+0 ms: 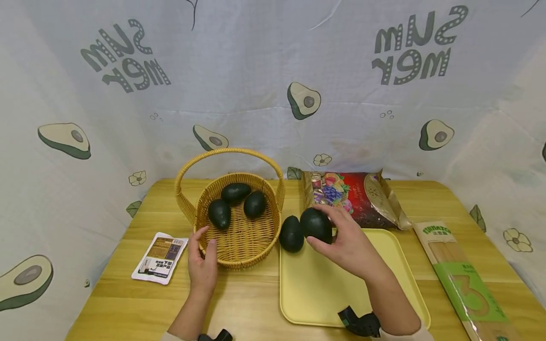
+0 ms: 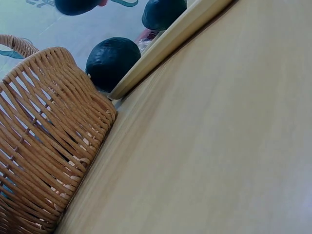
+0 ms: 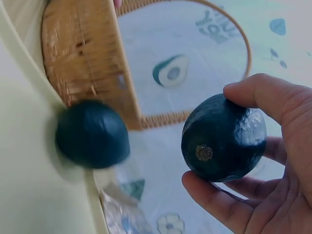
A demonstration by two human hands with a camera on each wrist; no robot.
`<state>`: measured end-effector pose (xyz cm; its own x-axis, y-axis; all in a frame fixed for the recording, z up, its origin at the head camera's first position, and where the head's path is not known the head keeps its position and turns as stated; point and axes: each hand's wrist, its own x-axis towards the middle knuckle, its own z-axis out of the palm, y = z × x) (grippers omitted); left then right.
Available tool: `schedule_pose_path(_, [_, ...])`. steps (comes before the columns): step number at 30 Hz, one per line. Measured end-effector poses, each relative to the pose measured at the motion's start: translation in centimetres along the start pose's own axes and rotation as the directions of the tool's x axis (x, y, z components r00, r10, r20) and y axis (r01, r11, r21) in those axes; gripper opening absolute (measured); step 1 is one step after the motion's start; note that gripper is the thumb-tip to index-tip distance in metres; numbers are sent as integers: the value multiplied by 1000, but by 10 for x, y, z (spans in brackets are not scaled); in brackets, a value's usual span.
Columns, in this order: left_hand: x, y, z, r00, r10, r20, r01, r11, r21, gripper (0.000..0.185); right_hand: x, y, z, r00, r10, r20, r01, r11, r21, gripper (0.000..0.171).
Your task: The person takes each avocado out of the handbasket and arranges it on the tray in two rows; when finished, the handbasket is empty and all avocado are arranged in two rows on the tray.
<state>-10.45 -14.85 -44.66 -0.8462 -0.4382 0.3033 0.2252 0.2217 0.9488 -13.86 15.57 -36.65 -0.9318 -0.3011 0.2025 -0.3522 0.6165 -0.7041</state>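
Observation:
A dark green avocado (image 1: 315, 225) is held in my right hand (image 1: 345, 241), between thumb and fingers, above the yellow tray's back left part; its stem end (image 3: 204, 152) shows in the right wrist view. Another avocado (image 1: 292, 234) lies at the tray's left edge, beside the wicker basket (image 1: 256, 258). In the left wrist view a further avocado (image 2: 165, 13) shows at the tray; in the head view it is hidden. Inside the basket lie three avocados (image 1: 219, 214). My left hand (image 1: 202, 265) touches the basket's front left rim, thumb and index finger apart.
The yellow tray (image 1: 341, 289) lies right of the basket, whose tall handle (image 1: 230, 150) arches upright. Behind the tray is a red candy bag (image 1: 362, 196). A green-labelled noodle pack (image 1: 465, 284) lies at the right, a small white pouch (image 1: 159, 258) at the left. A printed curtain (image 1: 256, 71) hangs behind.

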Motion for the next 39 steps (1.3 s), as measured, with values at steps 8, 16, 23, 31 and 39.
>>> schedule_pose_path(8, [-1,0,0,1000,4,2,-4,1000,-17,32,-9,26,-28,997,62,-40,-63,998,-31,71])
schedule_pose_path(16, [-1,0,0,1000,-13,8,13,1000,2,33,-20,58,-65,989,127,-72,-132,988,-78,73])
schedule_pose_path(23, [-1,1,0,1000,-12,6,12,1000,-10,32,-28,93,-85,957,289,-15,-289,946,-145,79])
schedule_pose_path(31, [1,0,0,1000,22,8,-22,1000,-5,33,-32,120,-87,927,370,65,-349,912,-218,84])
schedule_pose_path(39, [-1,1,0,1000,9,-1,-9,1000,-14,32,-36,130,-86,907,411,92,-381,894,-235,86])
